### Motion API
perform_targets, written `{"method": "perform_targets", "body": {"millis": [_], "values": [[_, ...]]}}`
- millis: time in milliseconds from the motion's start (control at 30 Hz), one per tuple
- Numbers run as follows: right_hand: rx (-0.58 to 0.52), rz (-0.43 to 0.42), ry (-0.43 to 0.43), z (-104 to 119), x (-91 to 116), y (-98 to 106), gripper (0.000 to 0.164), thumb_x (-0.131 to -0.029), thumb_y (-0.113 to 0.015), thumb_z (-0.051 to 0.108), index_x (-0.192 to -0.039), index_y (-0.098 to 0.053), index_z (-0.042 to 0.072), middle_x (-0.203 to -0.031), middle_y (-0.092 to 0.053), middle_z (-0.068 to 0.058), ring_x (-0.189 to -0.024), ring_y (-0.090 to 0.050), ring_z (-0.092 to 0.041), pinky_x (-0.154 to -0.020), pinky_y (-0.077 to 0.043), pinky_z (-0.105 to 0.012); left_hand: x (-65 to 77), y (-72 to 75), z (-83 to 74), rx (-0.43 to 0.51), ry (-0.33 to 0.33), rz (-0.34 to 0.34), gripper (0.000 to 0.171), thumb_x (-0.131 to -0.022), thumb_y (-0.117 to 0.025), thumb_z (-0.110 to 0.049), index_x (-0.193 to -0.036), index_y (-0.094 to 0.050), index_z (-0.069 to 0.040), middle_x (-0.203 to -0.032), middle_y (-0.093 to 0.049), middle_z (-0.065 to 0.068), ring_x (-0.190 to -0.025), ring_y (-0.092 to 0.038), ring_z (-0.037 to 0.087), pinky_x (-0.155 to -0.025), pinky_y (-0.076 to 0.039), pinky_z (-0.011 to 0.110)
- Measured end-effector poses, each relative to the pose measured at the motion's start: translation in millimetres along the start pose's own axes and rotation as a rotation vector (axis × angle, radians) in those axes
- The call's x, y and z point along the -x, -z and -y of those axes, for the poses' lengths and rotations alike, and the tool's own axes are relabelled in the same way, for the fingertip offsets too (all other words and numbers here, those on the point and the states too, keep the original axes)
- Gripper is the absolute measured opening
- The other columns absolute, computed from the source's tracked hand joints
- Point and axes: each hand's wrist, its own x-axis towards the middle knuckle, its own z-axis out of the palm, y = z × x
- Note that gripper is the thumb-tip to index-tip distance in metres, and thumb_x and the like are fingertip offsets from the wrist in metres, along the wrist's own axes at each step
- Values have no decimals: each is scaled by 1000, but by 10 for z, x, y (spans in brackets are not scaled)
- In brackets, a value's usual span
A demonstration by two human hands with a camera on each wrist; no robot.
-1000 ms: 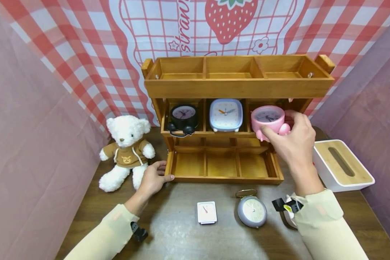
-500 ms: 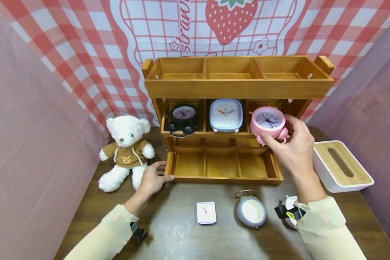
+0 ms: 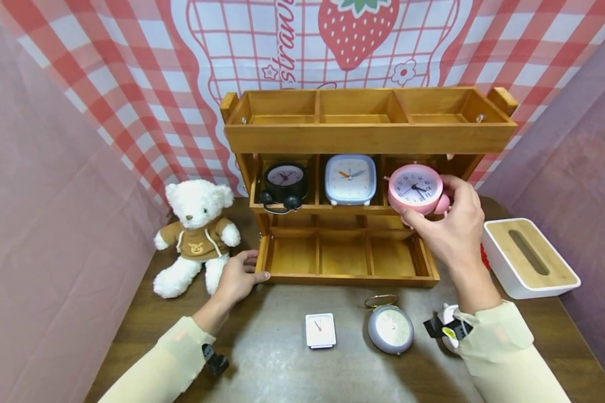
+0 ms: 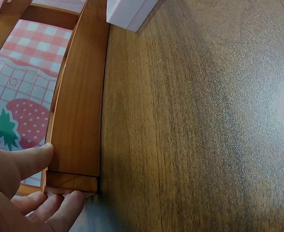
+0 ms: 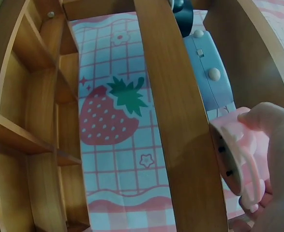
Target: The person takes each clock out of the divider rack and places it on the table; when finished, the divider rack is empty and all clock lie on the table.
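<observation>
Right grip [image 3: 454, 224] is curled round the pink twin-bell alarm clock [image 3: 414, 187], opened only to the clock's width; we've got it at the 3 o'clock compartment of the middle tier of the wooden rack [image 3: 373, 138], dial tilted up, bells toward 5. Can't tell if it touches the tier. Left grip [image 3: 238, 277], at 7–8, pinches the bottom tier's near corner, thumb over the rim, fingers round the end. Same tier as pink: blue alarm clock [image 3: 350, 179] just at its 9, black twin-bell clock [image 3: 284, 182] further along. On our table [image 3: 267, 347]: white square clock [image 3: 320, 330] at 6, grey round clock [image 3: 391, 329] at 5.
</observation>
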Motion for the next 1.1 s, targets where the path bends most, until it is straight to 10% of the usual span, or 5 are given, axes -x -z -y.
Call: {"method": "perform_targets", "body": {"millis": [533,767,1100], "values": [[-43,86,0,-45,110,460,86,-60,-98,10,-137,-61,10,-108,-58,14,-88,-50,-3,-67,-37,-11,27,-33,-12,3,21,9,62,-85,-82,-6,-140,-56,4,-128,-66,24,-111,-67,37,-93,-57,46],[-2,158,41,-111,243,772,91,-54,-100,7,-136,-62,9,-109,-57,28,-95,-50,6,-83,-31,-14,22,-15,-12,6,25,15,63,-86,-81,-7,-142,-55,3,-130,-65,24,-113,-66,38,-93,-57,47],[-1,328,124,-377,668,1170,94,-48,-100,0,-135,-64,10,-106,-64,18,-91,-53,3,-73,-38,-9,15,9,-9,1,27,20,63,-86,-81,-7,-143,-54,4,-131,-64,25,-114,-65,39,-92,-57,46]]}}
